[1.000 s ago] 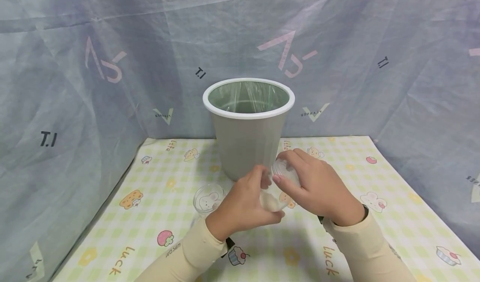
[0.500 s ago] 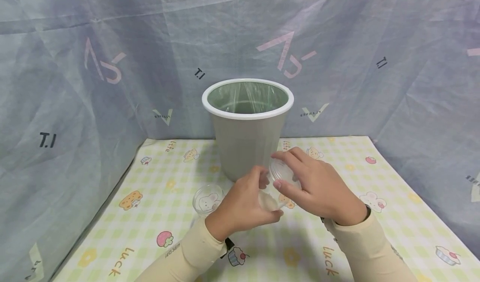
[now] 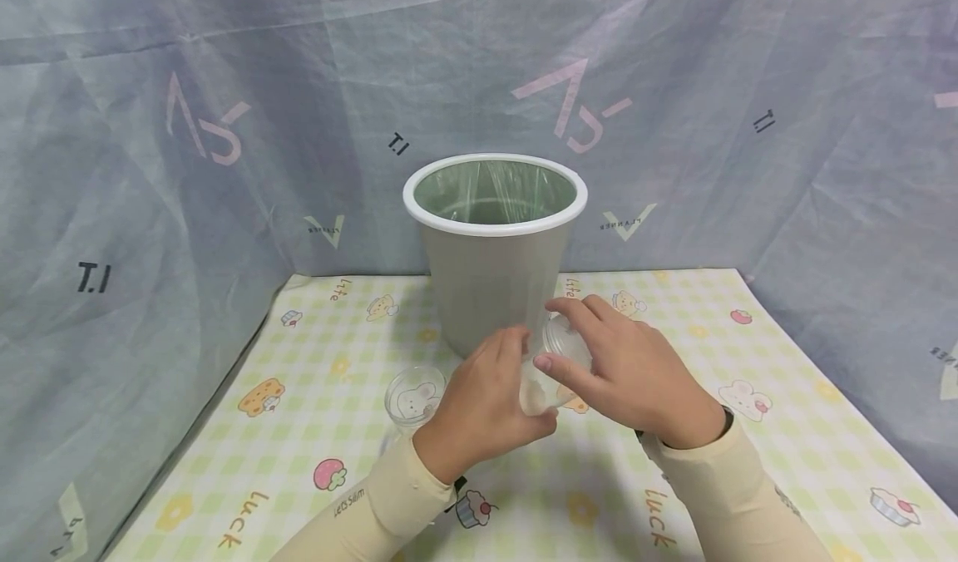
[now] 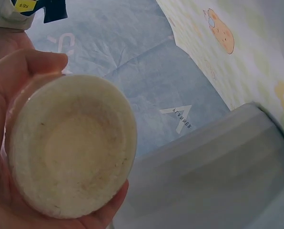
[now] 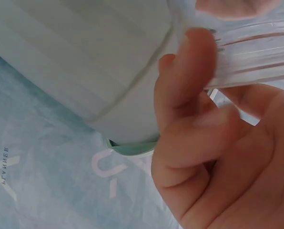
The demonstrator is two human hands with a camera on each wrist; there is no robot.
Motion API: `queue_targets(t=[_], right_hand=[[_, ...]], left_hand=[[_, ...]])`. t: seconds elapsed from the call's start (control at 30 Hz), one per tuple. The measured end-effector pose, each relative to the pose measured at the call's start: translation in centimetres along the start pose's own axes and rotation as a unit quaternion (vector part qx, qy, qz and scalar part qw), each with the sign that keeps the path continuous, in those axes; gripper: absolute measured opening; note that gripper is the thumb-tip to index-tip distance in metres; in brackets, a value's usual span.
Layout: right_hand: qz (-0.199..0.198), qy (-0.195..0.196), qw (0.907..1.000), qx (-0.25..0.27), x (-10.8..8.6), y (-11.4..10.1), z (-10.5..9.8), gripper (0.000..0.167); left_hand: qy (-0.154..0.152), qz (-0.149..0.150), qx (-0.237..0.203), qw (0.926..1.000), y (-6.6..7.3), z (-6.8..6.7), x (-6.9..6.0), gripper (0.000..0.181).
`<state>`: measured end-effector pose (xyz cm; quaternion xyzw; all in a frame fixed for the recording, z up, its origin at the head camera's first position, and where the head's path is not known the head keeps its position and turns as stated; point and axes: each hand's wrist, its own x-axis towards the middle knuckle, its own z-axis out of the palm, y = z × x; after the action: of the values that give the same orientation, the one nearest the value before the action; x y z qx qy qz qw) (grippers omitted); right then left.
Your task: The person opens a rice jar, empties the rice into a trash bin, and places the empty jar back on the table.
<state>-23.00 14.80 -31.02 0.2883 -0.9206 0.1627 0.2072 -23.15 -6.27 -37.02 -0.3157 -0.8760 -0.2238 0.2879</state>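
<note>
Over the middle of the table, a clear jar [image 3: 566,339] with a threaded rim is tilted between the hands. Whitish contents show at its lower end, and its round cream-coloured base [image 4: 77,148] faces the left wrist camera. My left hand [image 3: 486,412] grips the jar around the base end. At the threaded end, my right hand [image 3: 629,371] has its thumb and curled fingers around the clear wall [image 5: 261,52]; part of that contact is hidden. A clear round lid or shallow dish [image 3: 414,396] lies on the table beside the left hand.
Just behind the hands stands a grey bin [image 3: 494,288] with a white rim and a clear liner. A green checked cloth [image 3: 337,429] with cartoon prints covers the table. Grey-blue fabric [image 3: 299,130] hangs at the back and sides.
Both hands stay near the same spot. The right thumb and fingers have shifted slightly on the jar's threaded end, and the left hand has turned a little with the jar.
</note>
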Motion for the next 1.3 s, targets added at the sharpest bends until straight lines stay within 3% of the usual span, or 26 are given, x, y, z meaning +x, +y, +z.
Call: queue_targets(t=[0.23, 0.43, 0.7, 1.07, 1.3], right_hand=[[-0.005, 0.002, 1.0000, -0.006, 0.1, 0.0, 0.1, 0.052], [-0.021, 0.008, 0.9997, 0.001, 0.1, 0.2, 0.1, 0.046], [-0.059, 0.032, 0.9978, -0.002, 0.1, 0.7, 0.0, 0.037], [-0.132, 0.068, 0.9889, 0.005, 0.0, 1.1, -0.5, 0.037], [-0.179, 0.097, 0.9786, 0.028, 0.2, 1.2, -0.7, 0.036]], left_hand=[[-0.022, -0.024, -0.047, 0.9984, 0.1, -0.1, 0.1, 0.084], [-0.055, -0.047, -0.098, 0.9925, 0.1, -0.3, 0.1, 0.081], [-0.104, -0.082, -0.187, 0.9734, 0.2, -0.6, 0.1, 0.078], [-0.141, -0.080, -0.277, 0.9473, 0.1, -0.6, 0.1, 0.072], [-0.157, -0.080, -0.326, 0.9290, 0.1, -0.9, 0.1, 0.071]])
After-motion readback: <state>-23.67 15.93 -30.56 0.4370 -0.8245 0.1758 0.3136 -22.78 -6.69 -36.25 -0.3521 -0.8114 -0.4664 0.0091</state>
